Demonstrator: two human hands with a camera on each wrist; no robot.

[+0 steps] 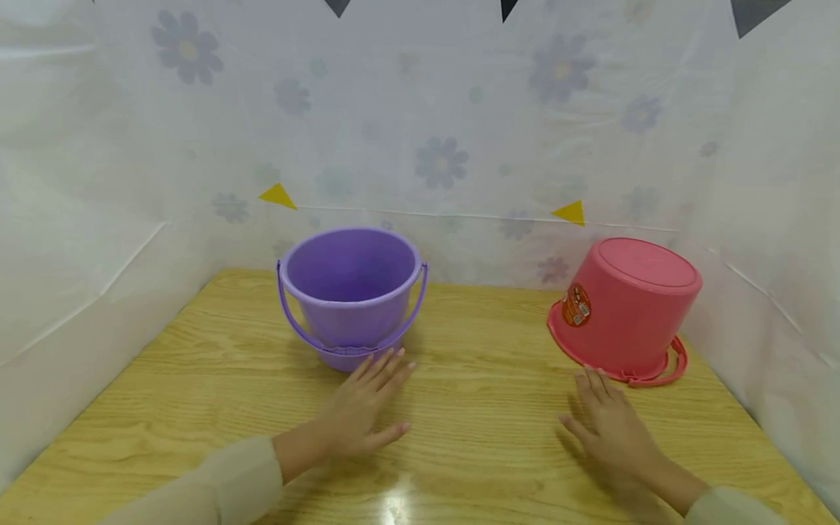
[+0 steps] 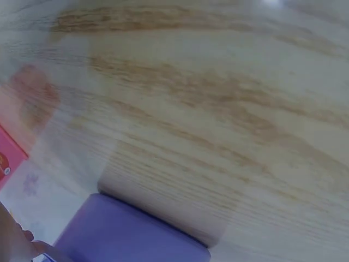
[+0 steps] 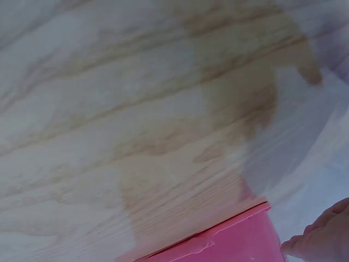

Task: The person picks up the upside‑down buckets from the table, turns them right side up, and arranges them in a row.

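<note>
So, the fingers (image 1: 385,372) on your left hand (image 1: 354,419) are stretched out straight with the thumb spread, not gripping anything. Same deal on your right hand (image 1: 613,434): straight fingers, thumb out to the side, holding nothing. Your left fingertips reach right up by the base of the purple bucket (image 1: 354,322), but I honestly can't tell if they touch it. That one's standing upright, mouth up, with its handle (image 1: 348,351) hanging down across the front. Your right fingertips are just beside the rim of the red bucket (image 1: 633,324), contact unclear there too. It's upside down, oval sticker (image 1: 577,305) toward the left, handle lying out on the right. Both buckets sit well apart on your wood-grain desk (image 1: 479,408), and behind it there's a flowery sheet (image 1: 387,109) with yellow triangles (image 1: 278,195).
</note>
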